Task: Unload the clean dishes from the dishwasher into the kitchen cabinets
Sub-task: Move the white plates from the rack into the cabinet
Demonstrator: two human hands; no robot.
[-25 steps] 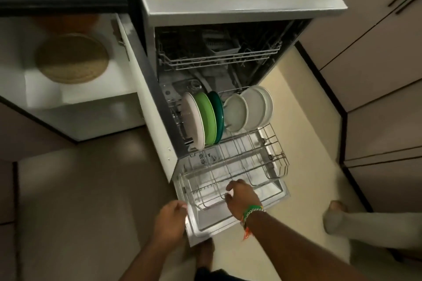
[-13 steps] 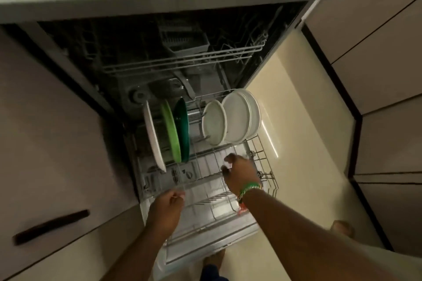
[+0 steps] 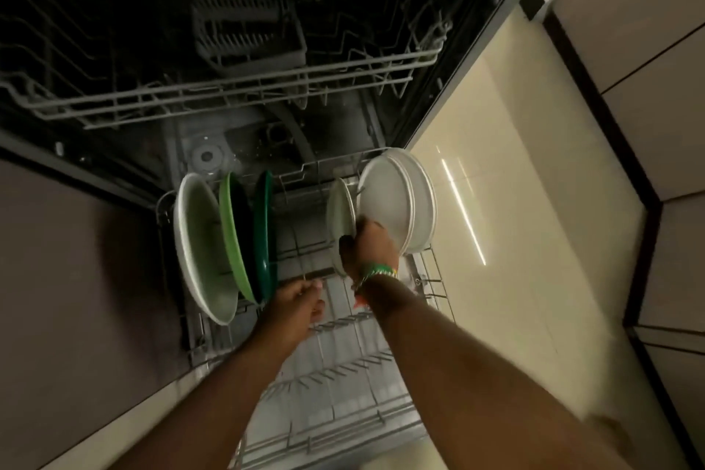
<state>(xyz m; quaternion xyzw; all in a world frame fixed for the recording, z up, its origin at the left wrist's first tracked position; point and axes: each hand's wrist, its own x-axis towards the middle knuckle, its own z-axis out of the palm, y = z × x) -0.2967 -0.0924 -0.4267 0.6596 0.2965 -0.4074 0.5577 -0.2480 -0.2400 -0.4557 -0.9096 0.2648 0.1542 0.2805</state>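
The dishwasher's lower rack (image 3: 335, 416) is pulled out with plates standing on edge. At the left stand a large white plate (image 3: 202, 244), a light green plate (image 3: 234, 237) and a dark green plate (image 3: 263, 233). At the right stand a small white plate (image 3: 339, 217) and two larger white plates (image 3: 396, 202). My right hand (image 3: 372, 252), with a green wristband, grips the lower edge of the small white plate. Just right of the green plates, my left hand (image 3: 295, 307) hovers over the rack wires, fingers curled, holding nothing.
The upper rack (image 3: 229, 88) with a dark cutlery basket (image 3: 248, 34) sits inside the dark tub. A brown cabinet front (image 3: 76, 298) lies to the left. Cream floor (image 3: 515, 240) and brown cabinet doors (image 3: 648, 50) are at the right.
My head has moved much closer to the rack. My right hand went forward from the rack's middle to the small white plate and closed on it; my left hand moved toward the green plates.
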